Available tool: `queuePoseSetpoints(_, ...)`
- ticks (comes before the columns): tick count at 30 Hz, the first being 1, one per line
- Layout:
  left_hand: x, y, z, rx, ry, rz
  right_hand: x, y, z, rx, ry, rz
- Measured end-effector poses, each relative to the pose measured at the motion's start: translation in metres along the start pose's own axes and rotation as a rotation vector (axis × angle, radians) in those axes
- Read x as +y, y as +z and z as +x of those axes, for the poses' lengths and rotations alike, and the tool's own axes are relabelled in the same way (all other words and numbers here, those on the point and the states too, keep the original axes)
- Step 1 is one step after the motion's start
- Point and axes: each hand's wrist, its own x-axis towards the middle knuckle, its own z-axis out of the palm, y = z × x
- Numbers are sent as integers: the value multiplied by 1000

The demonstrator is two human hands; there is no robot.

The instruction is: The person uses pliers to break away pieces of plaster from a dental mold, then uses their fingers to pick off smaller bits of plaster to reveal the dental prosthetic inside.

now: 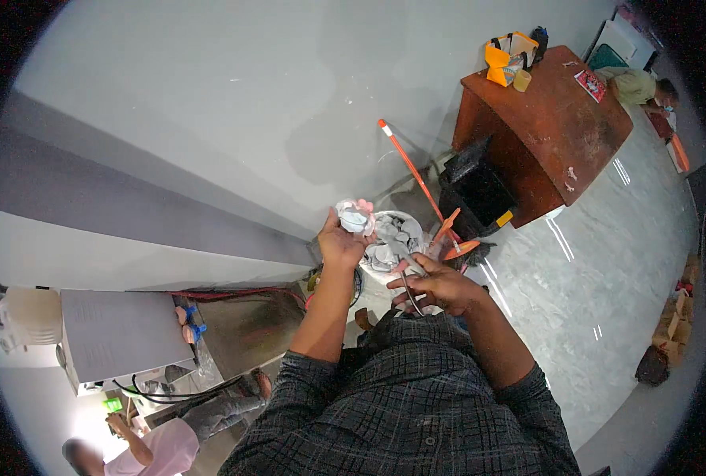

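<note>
A small rounded lump, white with pink parts [354, 219], rests in my left hand [339, 243], whose fingers curl around it from below. My right hand [450, 287] is closed on a grey metal tool [405, 262] with a flat blade-like end and a curved, loop-like handle. The tool's exact kind is hard to make out. Both hands are over or beside a white bucket [400, 213] filled with pale grey and white broken pieces [385, 255]. The left hand is at its left side, the right hand at its near right.
An orange-handled pole [407, 155] leans on the wall behind the bucket. Beside it stand an open black bin [473, 189] and a brown desk [563, 119] with an orange bag [497, 65]. One person [638, 86] is beyond the desk; another [159, 451] is at lower left, near a white cabinet [123, 329].
</note>
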Motion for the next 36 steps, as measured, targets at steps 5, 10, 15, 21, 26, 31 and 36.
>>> queuePoseSetpoints(5, 2, -18, 9, -87, 144, 126, 6, 5, 11, -122, 66, -160)
queuePoseSetpoints(10, -7, -5, 0, -115, 290, 194, -1, 6, 10, -166, 98, -73)
queuePoseSetpoints(15, -6, -8, 4, -144, 480, 330, 0, 7, 12, -248, 139, 53)
queuePoseSetpoints(21, -10, -4, -2, -149, 609, 456, 6, 4, 18, -265, 142, 91)
queuePoseSetpoints(26, -11, -8, -4, -119, 727, 680, 9, 5, 23, -189, 172, 78)
queuePoseSetpoints(31, -18, -31, 15, -71, 948, 814, 10, 19, 30, 10, 191, 57)
queuePoseSetpoints(36, -19, -47, 31, 3, 804, 760, 18, 13, 51, 102, 219, -141)
